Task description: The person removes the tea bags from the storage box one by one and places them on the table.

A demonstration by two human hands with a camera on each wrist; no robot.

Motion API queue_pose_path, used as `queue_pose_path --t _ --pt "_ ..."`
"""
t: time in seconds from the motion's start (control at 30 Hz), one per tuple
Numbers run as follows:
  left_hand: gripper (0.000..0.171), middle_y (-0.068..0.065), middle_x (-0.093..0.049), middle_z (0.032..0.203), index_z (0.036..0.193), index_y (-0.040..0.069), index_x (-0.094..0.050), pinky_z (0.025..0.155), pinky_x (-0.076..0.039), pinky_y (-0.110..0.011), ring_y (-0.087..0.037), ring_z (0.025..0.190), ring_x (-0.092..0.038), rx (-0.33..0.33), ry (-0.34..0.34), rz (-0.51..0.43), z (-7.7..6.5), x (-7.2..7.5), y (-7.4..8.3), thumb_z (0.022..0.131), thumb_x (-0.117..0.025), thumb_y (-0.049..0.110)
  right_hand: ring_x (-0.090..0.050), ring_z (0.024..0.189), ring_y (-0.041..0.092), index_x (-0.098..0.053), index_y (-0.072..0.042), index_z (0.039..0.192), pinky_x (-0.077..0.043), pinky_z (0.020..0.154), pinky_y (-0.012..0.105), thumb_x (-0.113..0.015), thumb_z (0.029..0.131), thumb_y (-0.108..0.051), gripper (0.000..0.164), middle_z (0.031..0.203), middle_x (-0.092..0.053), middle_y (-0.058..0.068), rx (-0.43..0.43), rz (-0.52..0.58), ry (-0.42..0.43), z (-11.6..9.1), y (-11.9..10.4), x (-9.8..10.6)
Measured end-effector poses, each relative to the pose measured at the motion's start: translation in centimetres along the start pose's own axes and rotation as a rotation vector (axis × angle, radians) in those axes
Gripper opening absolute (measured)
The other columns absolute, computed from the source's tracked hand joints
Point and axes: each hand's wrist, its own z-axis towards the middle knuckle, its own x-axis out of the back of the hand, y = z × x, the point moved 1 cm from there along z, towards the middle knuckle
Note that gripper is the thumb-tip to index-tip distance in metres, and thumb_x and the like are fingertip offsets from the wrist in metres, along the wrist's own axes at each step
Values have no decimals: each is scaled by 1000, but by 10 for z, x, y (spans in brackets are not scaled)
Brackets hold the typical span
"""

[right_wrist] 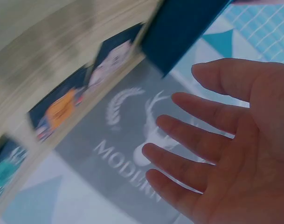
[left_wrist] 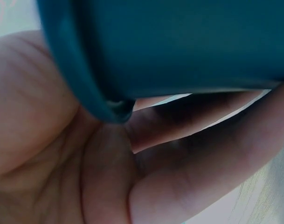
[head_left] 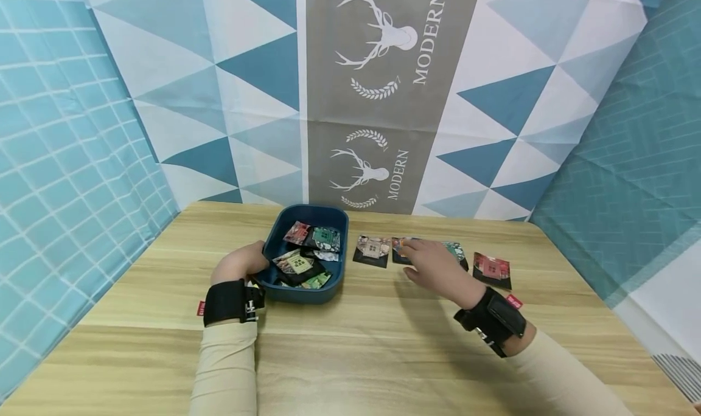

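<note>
A dark blue plastic bin stands on the table, with several small printed packets inside, among them a red one and a green one. My left hand grips the bin's left side; in the left wrist view the rim runs between the thumb base and the fingers. Right of the bin, my right hand hovers over a row of packets, its spread fingers holding nothing. It partly covers an orange-and-blue packet and a green packet.
A pale pink packet lies between the bin and the right hand. At the row's right end is a red packet. Behind the wooden table hangs a patterned cloth with deer prints.
</note>
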Motion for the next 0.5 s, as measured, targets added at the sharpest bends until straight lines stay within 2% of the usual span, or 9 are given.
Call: queue_pose_path --t 0.33,0.5 --pt "19 -13 -46 81 109 -5 -44 54 -39 -29 -19 57 -45 -19 -19 7 2 1 -1 92 -38 1 -52 120 28 -59 -9 123 -40 100 44 -63 88 -23 37 128 -57 10 58 92 -23 37 -49 8" --pt "22 -13 -45 82 113 -6 -42 55 -38 -28 -19 59 -45 3 -24 -39 2 -1 -1 92 -38 0 -50 123 26 -47 -9 134 -36 105 41 -60 90 -25 48 130 -56 9 100 92 -60 53 -75 2"
